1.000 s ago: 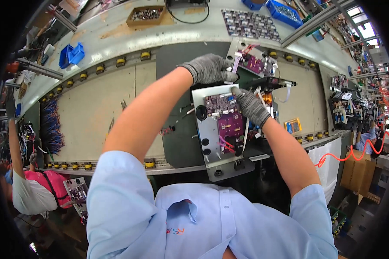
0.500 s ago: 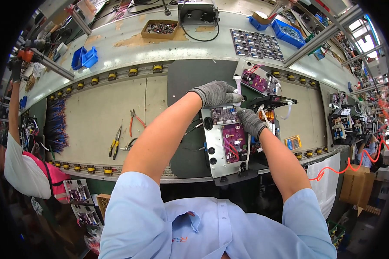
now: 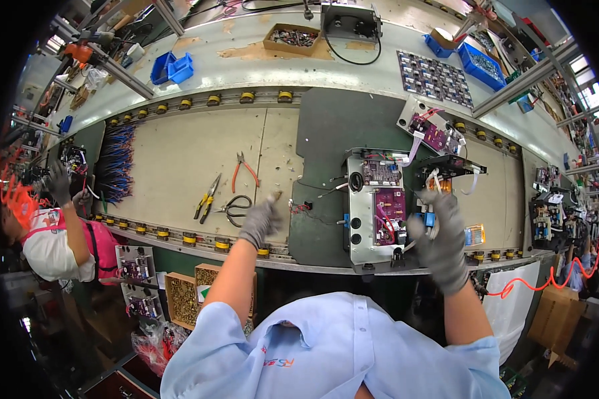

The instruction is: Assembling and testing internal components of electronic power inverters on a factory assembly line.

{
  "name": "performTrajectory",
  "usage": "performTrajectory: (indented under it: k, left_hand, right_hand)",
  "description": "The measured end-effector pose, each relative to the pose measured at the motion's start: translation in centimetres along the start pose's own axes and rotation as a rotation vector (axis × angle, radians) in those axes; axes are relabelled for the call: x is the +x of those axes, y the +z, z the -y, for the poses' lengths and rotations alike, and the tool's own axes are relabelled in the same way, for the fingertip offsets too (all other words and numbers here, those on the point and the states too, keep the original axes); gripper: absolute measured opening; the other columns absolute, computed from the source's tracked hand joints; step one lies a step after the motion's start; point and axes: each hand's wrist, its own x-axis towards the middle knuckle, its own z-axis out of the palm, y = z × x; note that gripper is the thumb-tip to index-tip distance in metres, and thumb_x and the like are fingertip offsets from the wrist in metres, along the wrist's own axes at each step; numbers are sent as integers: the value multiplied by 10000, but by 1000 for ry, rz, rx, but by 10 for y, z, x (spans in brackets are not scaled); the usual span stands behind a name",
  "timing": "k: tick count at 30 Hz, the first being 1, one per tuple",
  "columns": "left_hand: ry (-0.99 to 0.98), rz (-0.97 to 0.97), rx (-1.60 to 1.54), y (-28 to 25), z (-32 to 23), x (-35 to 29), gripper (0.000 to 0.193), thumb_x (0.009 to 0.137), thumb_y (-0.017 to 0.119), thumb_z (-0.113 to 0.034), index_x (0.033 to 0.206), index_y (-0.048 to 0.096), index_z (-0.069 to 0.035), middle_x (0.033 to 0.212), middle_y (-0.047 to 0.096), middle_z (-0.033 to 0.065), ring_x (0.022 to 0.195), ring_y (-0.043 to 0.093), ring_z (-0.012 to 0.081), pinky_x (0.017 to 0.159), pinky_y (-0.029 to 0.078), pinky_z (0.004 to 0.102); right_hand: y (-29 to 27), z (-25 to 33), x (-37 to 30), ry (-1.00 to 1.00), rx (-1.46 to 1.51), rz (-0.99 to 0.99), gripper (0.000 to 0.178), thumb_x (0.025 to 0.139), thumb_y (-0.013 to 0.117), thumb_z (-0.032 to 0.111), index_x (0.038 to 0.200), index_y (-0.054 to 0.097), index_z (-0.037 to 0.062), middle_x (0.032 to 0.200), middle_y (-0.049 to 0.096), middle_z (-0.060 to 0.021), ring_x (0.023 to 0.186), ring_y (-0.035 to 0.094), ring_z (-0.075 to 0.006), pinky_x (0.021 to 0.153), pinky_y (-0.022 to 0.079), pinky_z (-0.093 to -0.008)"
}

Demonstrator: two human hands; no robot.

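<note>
My left hand point(image 3: 262, 221), in a grey knit glove, hovers over the work surface just right of black-handled scissors point(image 3: 235, 210). Its fingers are bunched and blurred, so a grip cannot be made out. My right hand point(image 3: 444, 245), also gloved, is raised by the right side of a metal-framed unit with its thumb and fingers apart and nothing seen in them. The unit bears a purple circuit board point(image 3: 390, 211) and a grey one point(image 3: 381, 172). A white ribbon cable point(image 3: 414, 147) links it to a second metal plate with a purple board point(image 3: 439, 135) behind.
Red-handled pliers point(image 3: 245, 171) and yellow-and-black pliers point(image 3: 207, 199) lie left of the scissors. A bundle of blue wires point(image 3: 116, 163) lies farther left. Blue bins point(image 3: 172, 67) and a carton of small parts point(image 3: 291, 38) stand on the far bench. A co-worker's gloved hand point(image 3: 58, 183) shows at left.
Both hands have come off the unit's far end. My left hand has moved left and nearer to the scissors; my right hand has drawn back toward me. The view has shifted too.
</note>
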Motion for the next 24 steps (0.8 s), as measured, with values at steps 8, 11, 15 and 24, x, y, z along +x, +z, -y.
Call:
performTrajectory:
  k: [8,11,15,24]
  left_hand:
    - [124,126,-639,67,28,37,298,966,641,-389,1064,642,-108,913,694,59,711,684,194,548,545,342]
    - [501,-50,-564,76,13,-1,170,999,606,-239,1066,640,-87,885,693,56,759,680,168,653,553,344]
    - [781,115,-733,94,-3,-63,186,1016,575,-207,1079,626,-39,794,645,48,685,631,137,709,540,333]
    - [491,282,-216,118,-18,-64,260,1022,549,-320,1062,651,-84,697,524,-19,577,444,59,537,423,261]
  right_hand:
    - [54,55,-48,-211,175,203,351,746,793,206,1043,666,70,1020,671,-111,952,643,-327,844,520,-426]
    - [27,72,-47,-375,124,185,352,744,802,278,1016,660,104,1005,666,-78,949,641,-303,839,501,-435]
    - [36,67,-50,-355,269,384,385,775,794,299,1068,666,83,1018,674,-92,955,653,-312,854,515,-430]
    - [94,5,-18,48,-301,497,439,844,720,241,1213,608,32,1150,666,-165,1056,661,-347,868,536,-464]
